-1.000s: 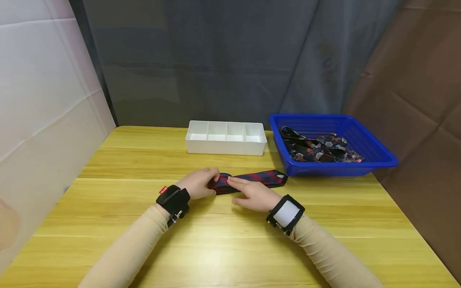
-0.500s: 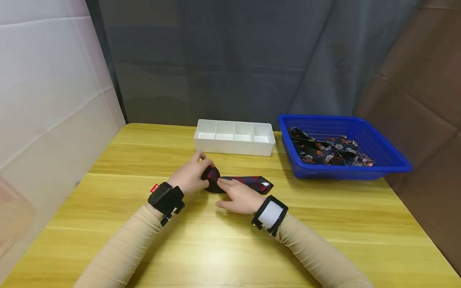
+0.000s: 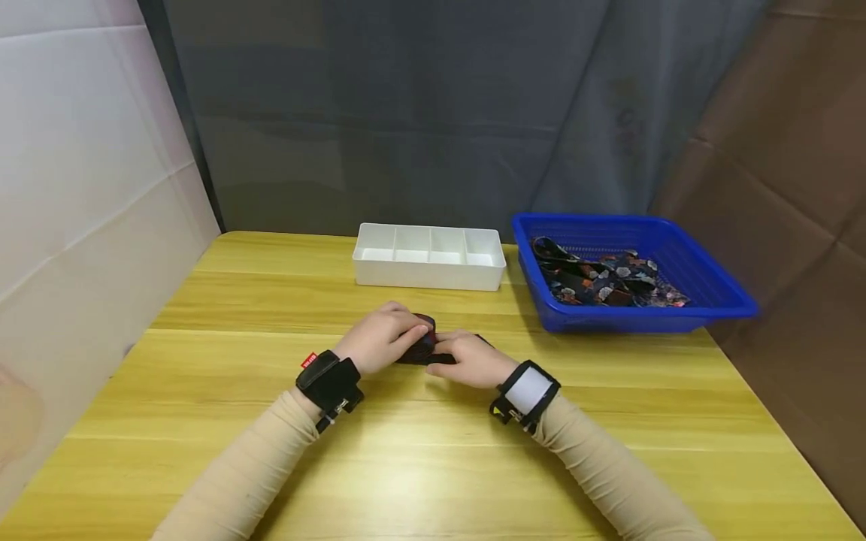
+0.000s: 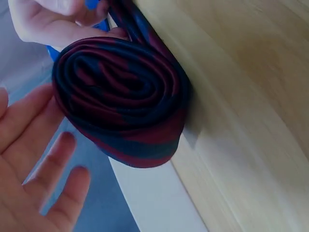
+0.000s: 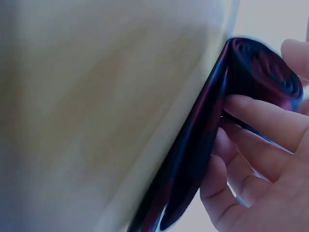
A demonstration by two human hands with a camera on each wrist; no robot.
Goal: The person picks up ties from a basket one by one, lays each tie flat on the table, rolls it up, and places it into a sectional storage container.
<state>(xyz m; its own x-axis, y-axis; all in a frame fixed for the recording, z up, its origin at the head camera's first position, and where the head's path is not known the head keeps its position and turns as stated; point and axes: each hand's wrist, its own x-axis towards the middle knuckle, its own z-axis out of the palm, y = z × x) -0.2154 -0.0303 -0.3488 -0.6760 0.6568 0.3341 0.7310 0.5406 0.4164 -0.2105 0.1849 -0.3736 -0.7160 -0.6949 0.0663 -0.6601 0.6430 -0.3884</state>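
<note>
A dark red and navy necktie lies between the hands, most of it wound into a roll [image 4: 120, 96] whose spiral end shows in the left wrist view. My left hand [image 3: 380, 340] reaches over the roll from the left, its fingers loosely extended and touching the side. On the other side my right hand [image 3: 473, 361] has its fingertips against the roll and the flat tail. In the right wrist view, the tie's unrolled tail [image 5: 190, 150] runs down past those relaxed fingers. From the head view the hands hide much of the tie.
A white tray [image 3: 429, 275] with several compartments stands behind the hands. To its right is a blue plastic basket [image 3: 629, 321] holding dark floral fabric pieces [image 3: 598, 282]. The wooden table [image 3: 406, 458] is backed by a grey curtain.
The tie has been rolled rightward from its left end, so the roll is thicker and the flat tail shorter. My left hand moved right with it, closer to the right hand.
</note>
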